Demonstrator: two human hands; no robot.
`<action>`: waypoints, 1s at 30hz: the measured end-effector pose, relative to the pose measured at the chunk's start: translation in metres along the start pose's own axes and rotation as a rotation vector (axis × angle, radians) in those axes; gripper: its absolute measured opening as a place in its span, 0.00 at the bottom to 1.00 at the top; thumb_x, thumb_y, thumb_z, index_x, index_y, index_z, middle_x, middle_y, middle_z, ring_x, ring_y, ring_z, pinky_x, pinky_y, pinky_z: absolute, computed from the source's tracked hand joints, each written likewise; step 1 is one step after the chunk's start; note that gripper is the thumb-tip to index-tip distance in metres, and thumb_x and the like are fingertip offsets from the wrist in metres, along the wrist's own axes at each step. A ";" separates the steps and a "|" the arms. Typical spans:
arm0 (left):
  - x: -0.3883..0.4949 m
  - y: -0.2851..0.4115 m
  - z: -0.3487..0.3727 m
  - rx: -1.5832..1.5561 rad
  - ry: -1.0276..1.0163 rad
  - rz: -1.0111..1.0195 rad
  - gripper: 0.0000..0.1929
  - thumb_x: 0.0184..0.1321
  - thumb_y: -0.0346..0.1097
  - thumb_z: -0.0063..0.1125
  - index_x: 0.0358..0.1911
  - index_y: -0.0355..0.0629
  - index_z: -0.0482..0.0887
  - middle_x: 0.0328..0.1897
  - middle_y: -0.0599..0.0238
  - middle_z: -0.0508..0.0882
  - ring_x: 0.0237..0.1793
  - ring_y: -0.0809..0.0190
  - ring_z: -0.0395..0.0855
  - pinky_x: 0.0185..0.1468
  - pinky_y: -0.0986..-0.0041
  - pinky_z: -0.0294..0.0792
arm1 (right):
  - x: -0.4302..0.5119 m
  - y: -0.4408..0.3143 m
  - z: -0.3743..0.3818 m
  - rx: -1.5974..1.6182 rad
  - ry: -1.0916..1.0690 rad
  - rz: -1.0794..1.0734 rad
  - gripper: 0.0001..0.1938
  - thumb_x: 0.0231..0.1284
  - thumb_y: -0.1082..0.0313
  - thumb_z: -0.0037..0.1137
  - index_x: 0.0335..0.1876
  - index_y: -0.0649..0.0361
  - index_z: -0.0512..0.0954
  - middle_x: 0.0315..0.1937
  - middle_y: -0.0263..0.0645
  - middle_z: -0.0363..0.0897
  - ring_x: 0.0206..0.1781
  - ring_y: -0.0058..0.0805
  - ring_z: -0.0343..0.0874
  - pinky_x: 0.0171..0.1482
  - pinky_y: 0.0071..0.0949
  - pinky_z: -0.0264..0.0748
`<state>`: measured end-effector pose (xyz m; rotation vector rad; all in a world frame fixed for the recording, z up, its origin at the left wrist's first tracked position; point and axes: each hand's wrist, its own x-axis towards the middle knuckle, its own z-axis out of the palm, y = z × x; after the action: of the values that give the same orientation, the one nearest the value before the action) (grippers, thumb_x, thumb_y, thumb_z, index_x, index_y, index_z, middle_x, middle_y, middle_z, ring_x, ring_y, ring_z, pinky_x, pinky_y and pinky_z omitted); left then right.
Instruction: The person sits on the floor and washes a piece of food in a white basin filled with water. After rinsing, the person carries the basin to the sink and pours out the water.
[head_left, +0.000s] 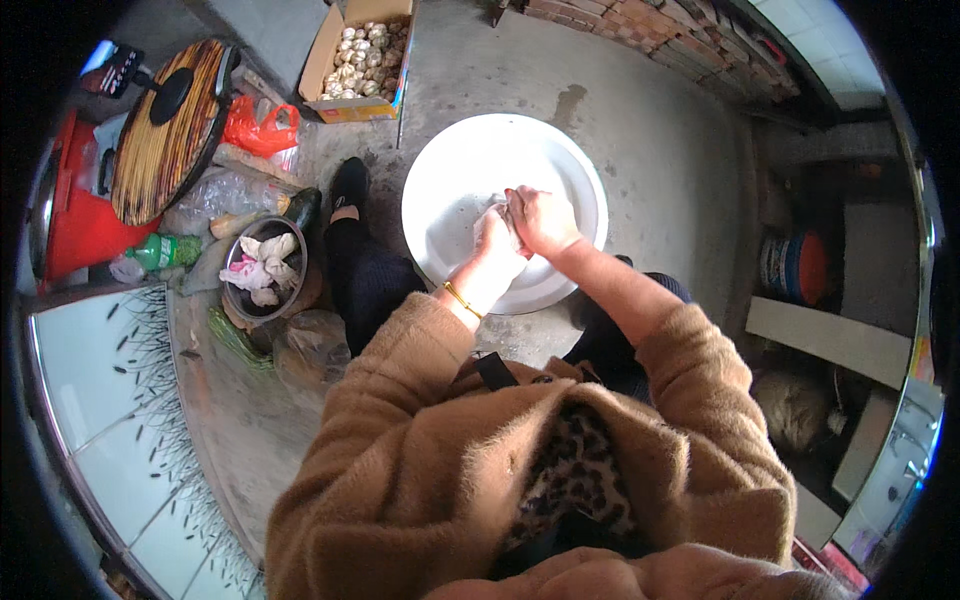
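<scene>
A large white basin (442, 259) stands on the concrete floor in front of me, with what looks like water in it. Over its middle my two hands press together around a bunched, pale wet cloth (513, 223). My left hand (496, 244), with a gold bracelet at the wrist, holds it from the left and below. My right hand (541, 219) closes over it from the right. Most of the cloth is hidden by my fingers.
At left are a metal bowl (300, 289) with crumpled cloths, a green plastic bottle (159, 252), a red bag (259, 127) and a round slatted board (169, 135). A cardboard box (360, 114) of garlic bulbs stands beyond. Shelving (829, 337) lines the right.
</scene>
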<state>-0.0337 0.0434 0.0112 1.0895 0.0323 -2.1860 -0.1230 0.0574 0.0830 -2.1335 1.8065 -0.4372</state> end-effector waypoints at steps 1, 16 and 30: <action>-0.002 0.000 0.002 -0.121 -0.087 0.026 0.16 0.64 0.47 0.33 0.40 0.51 0.77 0.44 0.60 0.79 0.49 0.59 0.75 0.53 0.64 0.67 | -0.001 0.000 0.001 0.064 -0.030 -0.018 0.13 0.61 0.62 0.43 0.33 0.64 0.75 0.26 0.47 0.76 0.27 0.43 0.78 0.27 0.37 0.74; -0.001 -0.002 -0.002 -0.083 -0.005 0.010 0.16 0.65 0.46 0.36 0.34 0.45 0.77 0.39 0.63 0.80 0.44 0.61 0.76 0.49 0.68 0.69 | -0.016 0.006 0.016 -0.199 0.014 -0.315 0.09 0.57 0.68 0.43 0.34 0.64 0.74 0.25 0.42 0.74 0.29 0.36 0.77 0.30 0.36 0.73; 0.018 0.019 -0.004 0.205 0.155 0.386 0.17 0.63 0.44 0.41 0.51 0.44 0.64 0.38 0.64 0.75 0.36 0.64 0.74 0.40 0.73 0.69 | 0.002 0.070 0.066 -0.052 -0.190 0.211 0.14 0.59 0.68 0.41 0.47 0.66 0.73 0.40 0.50 0.78 0.47 0.43 0.76 0.49 0.37 0.71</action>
<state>-0.0270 0.0204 0.0009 1.2600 -0.3146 -1.7850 -0.1568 0.0474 -0.0064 -1.9162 1.9236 -0.1332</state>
